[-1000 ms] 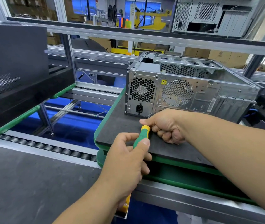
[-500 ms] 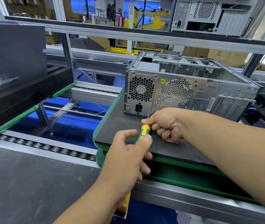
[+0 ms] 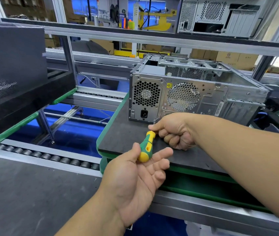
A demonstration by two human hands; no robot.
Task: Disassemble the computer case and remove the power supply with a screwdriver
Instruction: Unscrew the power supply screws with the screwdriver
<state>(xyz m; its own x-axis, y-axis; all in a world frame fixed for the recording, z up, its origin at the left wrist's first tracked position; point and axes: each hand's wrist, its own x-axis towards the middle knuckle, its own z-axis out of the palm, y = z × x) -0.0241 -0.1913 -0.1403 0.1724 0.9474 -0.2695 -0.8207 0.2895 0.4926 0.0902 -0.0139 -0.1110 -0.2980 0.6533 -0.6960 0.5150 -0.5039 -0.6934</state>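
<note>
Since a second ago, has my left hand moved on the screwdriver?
Yes. The left hand has turned palm-up and opened; its fingers were wrapped over the screwdriver handle. It stays at the green-edged pallet's near edge.

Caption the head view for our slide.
Left hand and right hand steady a screwdriver at the computer case.

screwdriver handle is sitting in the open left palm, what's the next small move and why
Probably curl the left hand around the screwdriver handle and turn it. Its fingers are spread with the butt resting against the palm, so there is no grip for torque, while the right hand pinches the shaft end near the lower corner of the power supply panel on the computer case.
</note>
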